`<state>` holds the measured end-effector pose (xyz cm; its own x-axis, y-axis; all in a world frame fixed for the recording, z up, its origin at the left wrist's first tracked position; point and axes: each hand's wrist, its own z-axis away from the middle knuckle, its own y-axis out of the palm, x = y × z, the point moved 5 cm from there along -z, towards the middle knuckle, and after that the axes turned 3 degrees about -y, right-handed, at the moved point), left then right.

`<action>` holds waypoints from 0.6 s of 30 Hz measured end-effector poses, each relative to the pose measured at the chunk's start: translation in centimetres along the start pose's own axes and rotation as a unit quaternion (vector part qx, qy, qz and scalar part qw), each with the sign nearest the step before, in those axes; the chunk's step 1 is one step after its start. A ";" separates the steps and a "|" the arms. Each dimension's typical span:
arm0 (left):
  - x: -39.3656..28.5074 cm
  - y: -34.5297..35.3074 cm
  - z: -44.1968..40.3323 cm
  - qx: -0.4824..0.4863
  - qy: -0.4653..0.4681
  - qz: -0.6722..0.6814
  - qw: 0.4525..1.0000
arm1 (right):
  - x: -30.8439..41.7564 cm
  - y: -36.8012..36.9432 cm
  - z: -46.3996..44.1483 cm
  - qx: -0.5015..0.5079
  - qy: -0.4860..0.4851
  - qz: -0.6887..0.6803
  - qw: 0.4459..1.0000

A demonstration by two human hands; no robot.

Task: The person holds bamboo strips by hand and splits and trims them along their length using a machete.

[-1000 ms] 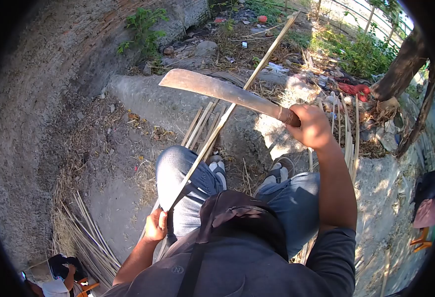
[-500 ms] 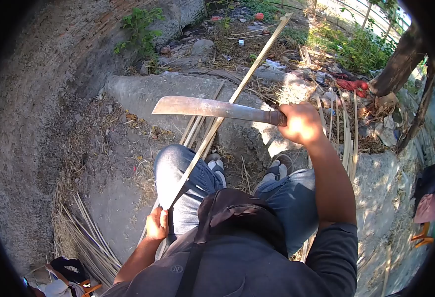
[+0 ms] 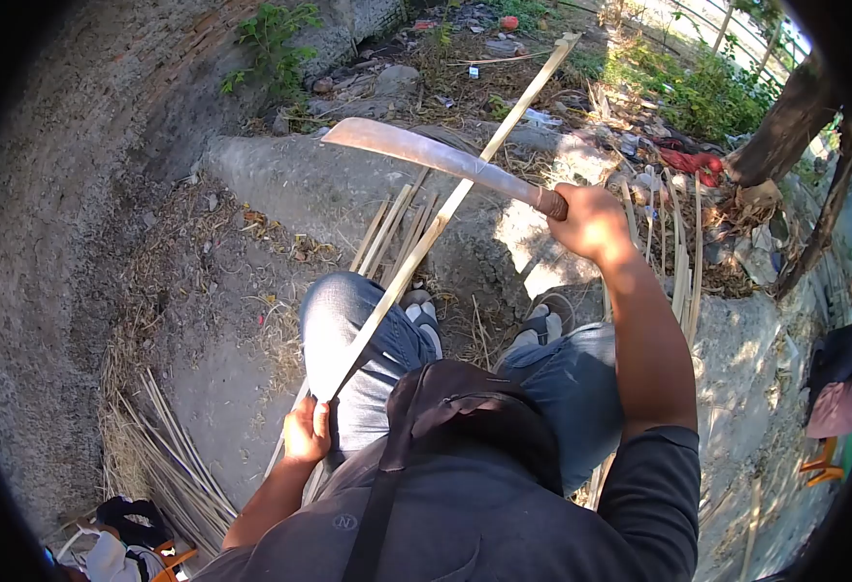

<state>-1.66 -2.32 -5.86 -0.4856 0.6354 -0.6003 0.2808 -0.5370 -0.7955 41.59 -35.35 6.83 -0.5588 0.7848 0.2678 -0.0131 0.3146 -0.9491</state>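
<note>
The handle of a big knife [image 3: 411,147] is held tight in the right hand [image 3: 593,227], with the fingers closed around it. The low end of a long strip [image 3: 397,286] is pinched by the left hand [image 3: 307,431], next to the left knee [image 3: 339,308]. The strip is tilted, and its top end is held up and away from the body. It is crossed by the knife's blade above its middle, but it cannot be told if the strip is touched by the blade. The blade is pointed to the left and a bit up. A pile of thin sticks [image 3: 179,466] is laid on the ground [image 3: 227,373], to the left of the left hand. More sticks [image 3: 385,233] are seen past the left knee, by the near edge of a gray ledge [image 3: 300,179], and others [image 3: 680,267] are seen beyond the right arm. A dark bag [image 3: 475,403] is worn at the lap, between the two legs. Some red cloth [image 3: 693,163] is seen near a tree trunk [image 3: 780,136]
</note>
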 end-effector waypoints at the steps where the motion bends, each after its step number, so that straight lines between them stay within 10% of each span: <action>1: -0.5 -0.1 -0.1 -0.006 0.006 -0.013 1.000 | -1.1 0.2 -0.3 0.005 0.025 -0.002 1.000; 18: -0.9 -0.3 -0.1 -0.006 0.012 -0.010 1.000 | 2.2 2.2 -0.1 -0.060 -0.191 0.006 0.980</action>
<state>-1.27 -2.67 -5.08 -0.4709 0.6588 -0.5868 0.2816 -0.5181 -0.8076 40.45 -32.85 5.35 -0.8280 0.5394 0.1533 0.0804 0.3848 -0.9195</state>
